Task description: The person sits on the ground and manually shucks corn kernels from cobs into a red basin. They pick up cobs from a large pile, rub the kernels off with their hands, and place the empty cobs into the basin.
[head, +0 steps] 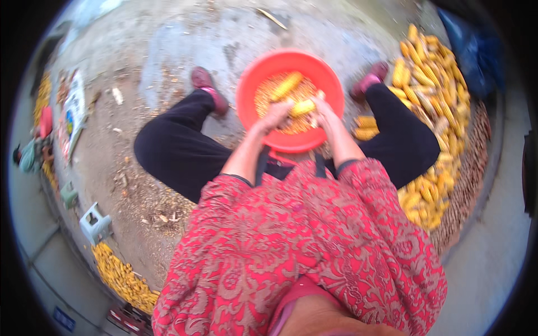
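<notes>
Between my knees stands a red plastic basin [290, 145] with loose corn kernels [265, 94] covering its bottom. Over it, my left hand [278, 115] and my right hand [323, 112] grip a yellow corn cob [302, 108] from its two ends. A pale piece, perhaps a bare cob, shows at my right hand, too blurred to be sure. Another yellow corn cob [287, 86] lies on the kernels, just beyond my left hand. The undersides of both hands are hidden.
A large heap of corn cobs [437, 92] lies at the right, with two cobs [365, 128] beside my leg. A blue plastic sheet [475, 54] is behind it. At the left are a light stool [96, 224], more corn [122, 277], a sack [73, 113] and another person [29, 155].
</notes>
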Demonstrator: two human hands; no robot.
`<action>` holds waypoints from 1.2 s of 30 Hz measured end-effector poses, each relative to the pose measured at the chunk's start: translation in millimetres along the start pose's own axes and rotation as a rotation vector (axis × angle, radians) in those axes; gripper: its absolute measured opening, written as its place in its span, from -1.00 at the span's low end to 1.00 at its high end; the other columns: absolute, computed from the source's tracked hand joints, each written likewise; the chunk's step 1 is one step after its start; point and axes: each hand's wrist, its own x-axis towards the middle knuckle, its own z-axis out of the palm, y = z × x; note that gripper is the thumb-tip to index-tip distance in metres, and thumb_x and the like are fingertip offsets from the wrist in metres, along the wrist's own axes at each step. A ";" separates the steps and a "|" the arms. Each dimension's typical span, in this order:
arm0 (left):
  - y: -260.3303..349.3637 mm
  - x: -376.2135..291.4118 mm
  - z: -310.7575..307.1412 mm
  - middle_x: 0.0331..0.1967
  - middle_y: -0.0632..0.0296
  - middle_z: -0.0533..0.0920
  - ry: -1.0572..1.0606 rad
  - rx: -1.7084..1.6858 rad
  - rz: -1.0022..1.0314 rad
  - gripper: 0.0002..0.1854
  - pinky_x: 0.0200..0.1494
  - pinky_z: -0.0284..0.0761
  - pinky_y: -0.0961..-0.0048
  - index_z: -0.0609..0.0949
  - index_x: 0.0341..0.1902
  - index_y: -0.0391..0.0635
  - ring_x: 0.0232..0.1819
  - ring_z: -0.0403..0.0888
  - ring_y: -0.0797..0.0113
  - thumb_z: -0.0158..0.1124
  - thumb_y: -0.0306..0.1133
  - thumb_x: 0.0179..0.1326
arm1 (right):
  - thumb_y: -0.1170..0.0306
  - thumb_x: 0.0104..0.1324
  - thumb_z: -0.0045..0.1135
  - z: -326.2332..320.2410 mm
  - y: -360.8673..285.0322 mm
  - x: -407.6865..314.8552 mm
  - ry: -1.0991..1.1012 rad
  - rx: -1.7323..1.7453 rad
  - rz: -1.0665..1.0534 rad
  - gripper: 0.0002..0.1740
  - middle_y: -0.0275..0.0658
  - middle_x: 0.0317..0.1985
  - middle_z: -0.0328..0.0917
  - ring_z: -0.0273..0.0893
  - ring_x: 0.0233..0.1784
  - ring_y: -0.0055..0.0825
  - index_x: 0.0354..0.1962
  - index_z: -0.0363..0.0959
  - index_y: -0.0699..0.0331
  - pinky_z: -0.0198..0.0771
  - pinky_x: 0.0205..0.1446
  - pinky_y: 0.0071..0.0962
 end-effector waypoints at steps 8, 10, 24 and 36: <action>-24.7 10.4 8.6 -0.71 0.24 0.49 0.212 -0.086 0.077 -0.60 -0.74 0.29 0.50 0.50 -0.33 -0.15 -0.79 0.37 0.46 -0.11 -0.05 0.33 | 0.20 0.25 0.02 6.2 -3.7 -11.3 0.048 0.077 0.067 -0.81 -0.31 -0.73 0.32 0.13 -0.88 -0.53 -0.37 0.34 0.13 0.16 -0.84 -0.47; -36.0 19.3 7.6 -0.64 0.11 0.52 0.356 0.435 0.337 -0.70 -0.62 0.42 0.31 0.49 -0.37 -0.20 -0.68 0.49 0.24 0.03 -0.17 0.23 | 0.26 0.23 0.01 11.1 -4.5 -18.3 0.071 0.073 0.025 -0.82 -0.27 -0.73 0.36 0.16 -0.87 -0.53 -0.38 0.39 0.20 0.16 -0.85 -0.49; -34.9 20.1 11.6 -0.47 -0.17 0.56 0.596 0.821 0.385 -0.58 -0.27 0.43 0.03 0.48 -0.39 -0.22 -0.32 0.55 -0.13 -0.15 -0.09 0.32 | 0.22 0.24 0.03 6.5 1.5 0.5 0.082 0.093 0.094 -0.81 -0.28 -0.68 0.37 0.12 -0.85 -0.53 -0.35 0.36 0.14 0.17 -0.79 -0.43; -4.0 -5.9 2.3 -0.43 -0.16 0.61 0.242 0.747 0.178 -0.21 -0.22 0.44 0.10 0.63 -0.43 -0.26 -0.30 0.60 -0.04 0.01 0.41 0.05 | 0.15 0.22 0.05 4.5 3.5 3.8 -0.077 -0.136 0.167 -0.81 -0.38 -0.68 0.33 0.08 -0.83 -0.55 -0.40 0.36 0.04 0.14 -0.76 -0.43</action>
